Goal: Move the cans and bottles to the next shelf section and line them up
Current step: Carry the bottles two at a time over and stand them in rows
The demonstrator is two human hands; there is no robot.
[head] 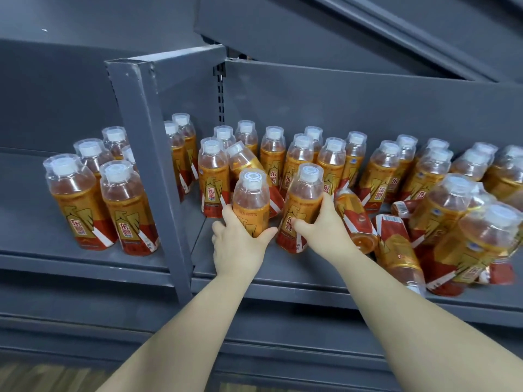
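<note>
Many orange-labelled drink bottles with clear caps stand on a grey shelf. My left hand (239,243) grips one bottle (250,199) round its lower body. Beside it, my right hand (325,232) grips a second bottle (302,199). Both sit at the front of the right shelf section (254,267), near the divider. A loose crowd of bottles (379,171) fills that section; a few lie tipped over (358,222) at the right. In the left shelf section (34,222), several bottles (124,205) stand close together in rows.
A slanted grey divider post (152,171) separates the two sections. The shelf back wall and an upper shelf (339,26) close in the space above. A lower grey shelf ledge (85,304) runs below the front edge.
</note>
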